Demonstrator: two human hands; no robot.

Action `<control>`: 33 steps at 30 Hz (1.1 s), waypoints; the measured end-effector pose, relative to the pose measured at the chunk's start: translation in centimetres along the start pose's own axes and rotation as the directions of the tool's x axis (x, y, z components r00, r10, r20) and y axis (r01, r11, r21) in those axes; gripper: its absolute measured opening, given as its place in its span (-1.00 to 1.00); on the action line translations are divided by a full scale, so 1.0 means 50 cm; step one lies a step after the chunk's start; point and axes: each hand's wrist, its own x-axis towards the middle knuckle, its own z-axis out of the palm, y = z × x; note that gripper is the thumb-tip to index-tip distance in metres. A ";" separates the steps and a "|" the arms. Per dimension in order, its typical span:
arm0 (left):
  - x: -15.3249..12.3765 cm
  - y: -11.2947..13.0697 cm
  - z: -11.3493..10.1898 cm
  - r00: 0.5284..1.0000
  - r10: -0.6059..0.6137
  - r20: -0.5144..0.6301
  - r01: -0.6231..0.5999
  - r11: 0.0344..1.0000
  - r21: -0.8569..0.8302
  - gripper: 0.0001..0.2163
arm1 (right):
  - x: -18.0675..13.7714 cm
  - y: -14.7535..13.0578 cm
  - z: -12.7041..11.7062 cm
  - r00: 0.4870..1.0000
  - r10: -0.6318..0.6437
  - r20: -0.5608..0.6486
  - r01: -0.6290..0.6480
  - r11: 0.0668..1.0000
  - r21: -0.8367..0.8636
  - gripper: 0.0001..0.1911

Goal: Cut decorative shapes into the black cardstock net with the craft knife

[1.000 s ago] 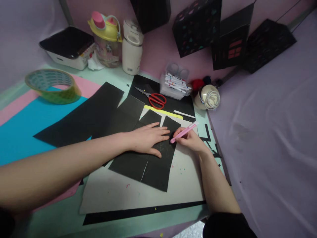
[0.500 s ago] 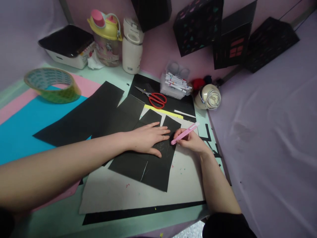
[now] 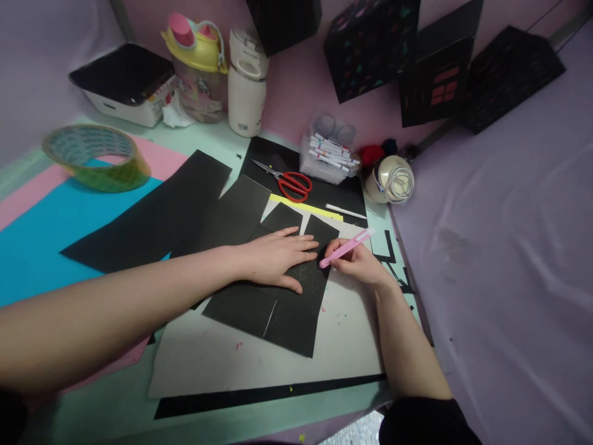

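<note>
My left hand (image 3: pixel 273 258) lies flat with fingers stretched out on a black paper sheet (image 3: pixel 282 309), pressing it onto a grey board (image 3: pixel 222 358). My right hand (image 3: pixel 359 262) is closed around a pink craft knife (image 3: pixel 345 248), whose tip touches the black sheet close to my left fingertips. Faint cut lines show on the black paper just below the tip.
Red scissors (image 3: pixel 291 183), a box of markers (image 3: pixel 330 157) and a white pencil (image 3: pixel 345 212) lie behind the board. A tape roll (image 3: pixel 95 157) sits on blue paper at left. Bottles (image 3: pixel 199 65), a white cup (image 3: pixel 245 93), a jar (image 3: pixel 391 179) and black paper houses (image 3: pixel 370 46) stand at the back.
</note>
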 end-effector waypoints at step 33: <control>0.000 0.001 0.000 1.000 -0.016 0.005 0.016 1.000 -0.021 -0.32 | 0.002 -0.001 0.011 0.994 0.009 -0.105 -0.015 0.998 -0.055 -0.92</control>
